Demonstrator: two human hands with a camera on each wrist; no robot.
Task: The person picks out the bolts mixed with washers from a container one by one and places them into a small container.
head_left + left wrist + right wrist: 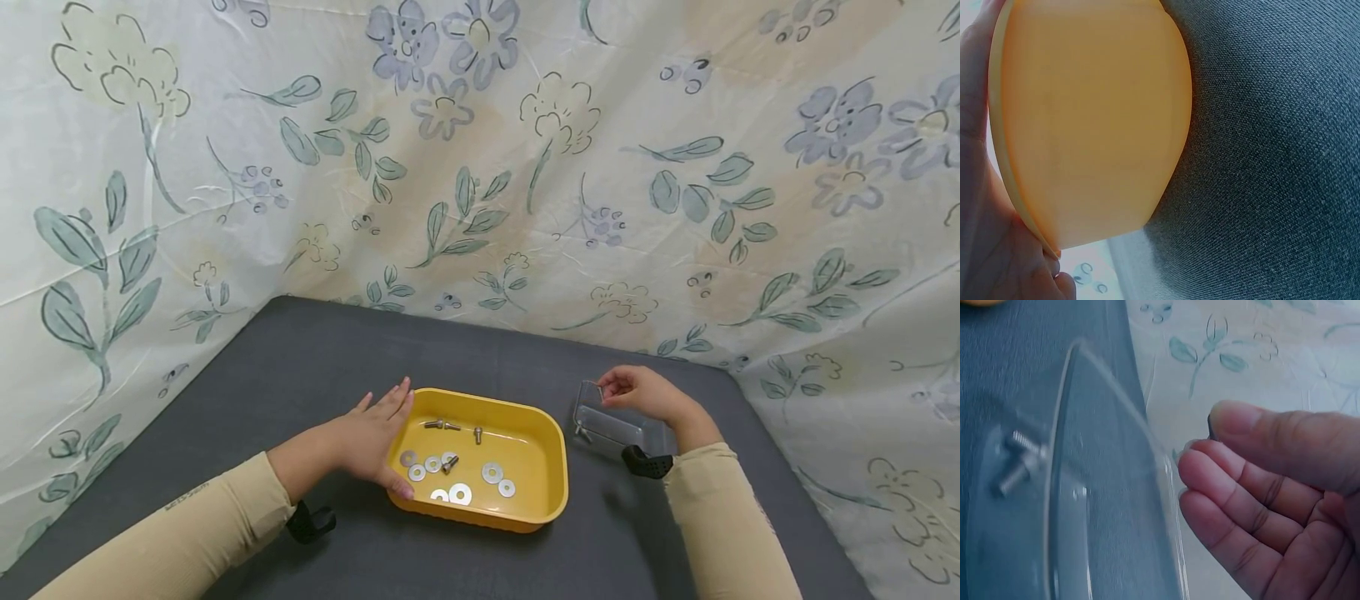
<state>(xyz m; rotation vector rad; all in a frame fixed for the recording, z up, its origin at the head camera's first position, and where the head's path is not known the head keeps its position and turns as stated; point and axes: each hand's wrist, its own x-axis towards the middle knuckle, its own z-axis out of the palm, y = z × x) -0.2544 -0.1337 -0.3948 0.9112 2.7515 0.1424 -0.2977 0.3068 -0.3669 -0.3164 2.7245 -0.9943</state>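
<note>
A yellow tray (552, 467) holds several screws (477, 435) and several flat washers (492, 473). My left hand (367, 437) rests on its left rim with fingers extended, the thumb over the near-left corner. The tray's outer wall (1091, 125) fills much of the left wrist view. To the right of the tray stands a clear plastic box (611, 427), with screw-like metal (1015, 478) showing through it. Over the box's far side, my right hand (641, 392) pinches a small thin dark piece (1211, 427) between thumb and forefinger. Its full shape is hidden by the fingertips.
Both containers stand on a dark grey cloth-like tabletop (330, 358). Flower-printed fabric (465, 192) hangs behind the table and along its sides. Black wrist straps (645, 462) show at both sleeves.
</note>
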